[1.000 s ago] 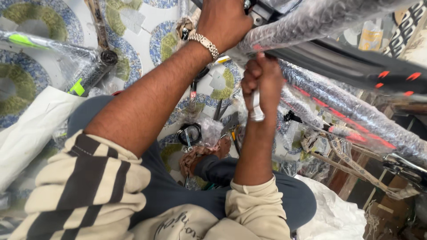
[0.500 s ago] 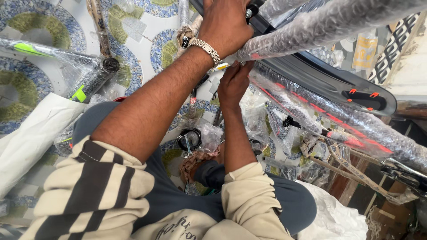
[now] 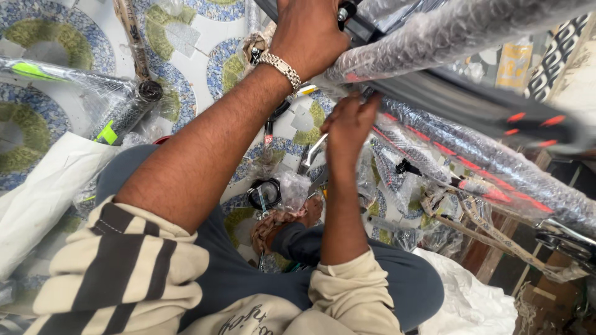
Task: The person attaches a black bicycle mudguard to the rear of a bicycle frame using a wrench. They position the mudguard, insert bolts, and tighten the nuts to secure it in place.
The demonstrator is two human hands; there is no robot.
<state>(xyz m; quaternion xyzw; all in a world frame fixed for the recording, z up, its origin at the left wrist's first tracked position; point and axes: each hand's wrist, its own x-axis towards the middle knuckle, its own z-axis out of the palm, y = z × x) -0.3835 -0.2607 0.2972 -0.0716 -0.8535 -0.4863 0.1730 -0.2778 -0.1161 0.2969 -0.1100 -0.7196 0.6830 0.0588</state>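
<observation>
Nearest the camera, striped cream sleeves (image 3: 124, 273) and dark trousers (image 3: 248, 291) are seen, the person being seated on a patterned tiled floor (image 3: 37, 37). A clear plastic bag of small metal parts (image 3: 276, 192) lies on the floor between the legs. Above it, the right hand (image 3: 347, 124) is raised beneath a bubble-wrapped bicycle frame tube (image 3: 447, 37); its fingers are curled together against the underside, though what is pinched cannot be told. A metal spanner (image 3: 312, 153) is seen just beside that hand. Further off, the left hand (image 3: 308, 34), with a metal bracelet (image 3: 280, 66) at the wrist, is closed over the upper end of the tube. A wrapped fork with green markings (image 3: 118, 115) lies well apart at the left.
</observation>
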